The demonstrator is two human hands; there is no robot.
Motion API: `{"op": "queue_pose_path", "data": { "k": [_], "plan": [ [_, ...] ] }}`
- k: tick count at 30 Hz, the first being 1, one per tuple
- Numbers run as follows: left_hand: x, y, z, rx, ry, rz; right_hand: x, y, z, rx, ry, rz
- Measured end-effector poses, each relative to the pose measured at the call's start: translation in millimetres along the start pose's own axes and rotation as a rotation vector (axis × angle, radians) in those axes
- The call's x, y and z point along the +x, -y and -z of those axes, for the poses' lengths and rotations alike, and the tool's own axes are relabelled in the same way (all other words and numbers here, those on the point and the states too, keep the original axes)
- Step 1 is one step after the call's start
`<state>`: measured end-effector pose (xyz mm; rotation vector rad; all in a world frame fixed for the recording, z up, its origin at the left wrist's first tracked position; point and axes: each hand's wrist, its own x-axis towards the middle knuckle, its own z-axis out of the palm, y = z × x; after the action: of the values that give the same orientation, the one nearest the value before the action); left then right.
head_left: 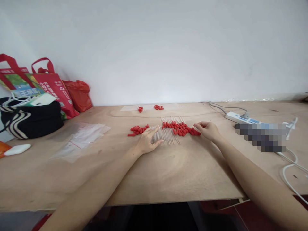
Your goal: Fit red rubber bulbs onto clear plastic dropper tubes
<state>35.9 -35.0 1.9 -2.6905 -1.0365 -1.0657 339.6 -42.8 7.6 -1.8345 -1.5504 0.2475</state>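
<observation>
A row of glass droppers (pixel 166 137), thin clear tubes with red rubber bulbs (pixel 174 125), lies across the middle of the wooden table. My left hand (pixel 148 141) rests palm down over the left part of the tubes, its fingers stretched out and the thumb apart. Red bulbs (pixel 138 129) stick out beyond it on the left. At the right end of the row, my right hand (pixel 208 130) has its fingertips drawn together in a pinch just above the outermost red bulbs (pixel 196 132). Whatever may be between those fingertips is too small to make out.
Two small red clusters (pixel 158 107) lie on clear plastic at the back. Empty plastic bags (pixel 84 138) are to the left, beside a black bag (pixel 36 118) and red carrier bags (pixel 55 89). A power strip (pixel 242 118) with cables lies at right, near a blurred-out object (pixel 261 136).
</observation>
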Motion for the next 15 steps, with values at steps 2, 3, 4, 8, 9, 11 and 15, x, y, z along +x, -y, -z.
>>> {"op": "queue_pose_path", "data": {
  "k": [2,3,4,8,9,11,15],
  "plan": [
    [-1,0,4.0,-0.004,0.018,0.008,5,-3,-4,0.018,-0.011,-0.014],
    [-1,0,6.3,0.003,0.036,0.013,8,-4,-6,0.018,-0.013,-0.023],
    [-2,1,8.8,0.015,0.058,0.015,11,-3,-8,0.015,-0.014,-0.036],
    [-4,3,16.2,0.073,0.16,0.003,21,2,-15,-0.031,0.026,-0.118],
    [-4,4,17.0,0.08,0.175,0.0,24,5,-17,-0.044,0.039,-0.134],
    [-5,4,17.6,0.089,0.187,-0.005,28,10,-21,-0.067,0.054,-0.157],
    [-5,5,17.1,0.108,0.178,0.004,40,20,-27,-0.159,0.081,-0.213]
  ]
}}
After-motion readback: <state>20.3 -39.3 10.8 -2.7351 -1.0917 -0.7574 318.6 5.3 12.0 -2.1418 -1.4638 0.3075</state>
